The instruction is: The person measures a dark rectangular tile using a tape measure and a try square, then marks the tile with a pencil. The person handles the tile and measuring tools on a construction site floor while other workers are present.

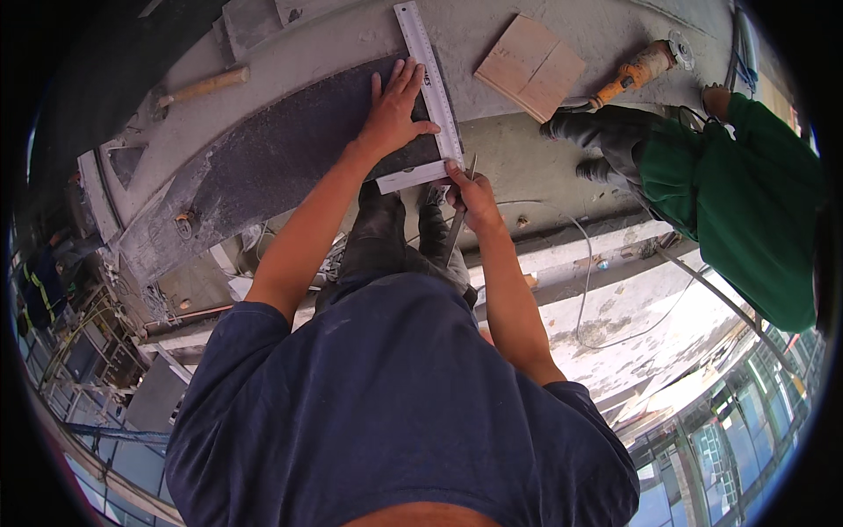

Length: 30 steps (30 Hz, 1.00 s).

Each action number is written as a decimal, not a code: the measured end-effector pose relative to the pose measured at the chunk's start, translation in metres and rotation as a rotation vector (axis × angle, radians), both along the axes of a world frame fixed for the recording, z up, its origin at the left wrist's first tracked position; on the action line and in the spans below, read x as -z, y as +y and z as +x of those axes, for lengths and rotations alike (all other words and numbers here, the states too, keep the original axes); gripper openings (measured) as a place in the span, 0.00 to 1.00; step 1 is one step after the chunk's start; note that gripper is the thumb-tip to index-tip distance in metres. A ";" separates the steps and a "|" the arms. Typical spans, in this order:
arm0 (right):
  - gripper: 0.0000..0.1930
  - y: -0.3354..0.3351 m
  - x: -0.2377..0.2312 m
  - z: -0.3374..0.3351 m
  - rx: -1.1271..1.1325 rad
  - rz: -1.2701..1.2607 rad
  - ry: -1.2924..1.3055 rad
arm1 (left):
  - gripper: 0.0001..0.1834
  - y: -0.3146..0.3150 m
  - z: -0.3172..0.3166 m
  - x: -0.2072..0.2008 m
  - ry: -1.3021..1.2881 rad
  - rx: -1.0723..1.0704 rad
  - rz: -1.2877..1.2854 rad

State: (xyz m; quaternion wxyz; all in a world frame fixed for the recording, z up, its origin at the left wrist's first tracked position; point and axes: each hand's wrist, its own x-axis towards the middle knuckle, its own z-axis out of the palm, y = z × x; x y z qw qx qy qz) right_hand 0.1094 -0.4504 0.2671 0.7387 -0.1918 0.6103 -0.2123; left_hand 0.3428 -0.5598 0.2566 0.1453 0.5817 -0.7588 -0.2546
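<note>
A white try square (pixel 433 85) lies along the right end of a dark, curved-edged stone slab (pixel 263 145), its short stock (pixel 413 177) against the near edge. My left hand (pixel 392 111) rests flat on the slab with fingers spread, and its thumb and fingertips meet the square's long blade. At the square's corner is my right hand (pixel 477 200), thumb close to the corner and fingers closed round a long, thin grey metal tool (pixel 454 237). The exact kind of that tool cannot be made out.
Brownish tiles (pixel 532 68) lie beyond the slab to the right, near an orange angle grinder (pixel 641 68). A wooden-handled hammer (pixel 206 88) lies far left. Another person in a green top (pixel 746 202) stands at the right. A cable (pixel 584 263) loops over the ledge.
</note>
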 end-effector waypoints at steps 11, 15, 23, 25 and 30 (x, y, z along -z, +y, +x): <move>0.24 0.005 0.003 0.007 0.012 -0.055 -0.030 | 0.74 -0.008 -0.014 -0.023 -0.259 -0.002 0.069; 0.21 -0.005 -0.016 -0.014 -0.227 -0.028 0.168 | 0.76 -0.011 -0.030 -0.043 -0.383 -0.045 0.178; 0.19 -0.056 -0.052 -0.035 0.062 -0.105 0.071 | 0.79 -0.022 -0.049 -0.064 -0.437 -0.132 0.322; 0.18 -0.056 -0.051 -0.033 -0.135 -0.048 0.230 | 0.79 -0.022 -0.048 -0.066 -0.405 -0.153 0.314; 0.20 -0.101 -0.030 -0.014 -0.371 -0.381 0.267 | 0.79 -0.019 -0.045 -0.068 -0.354 -0.188 0.290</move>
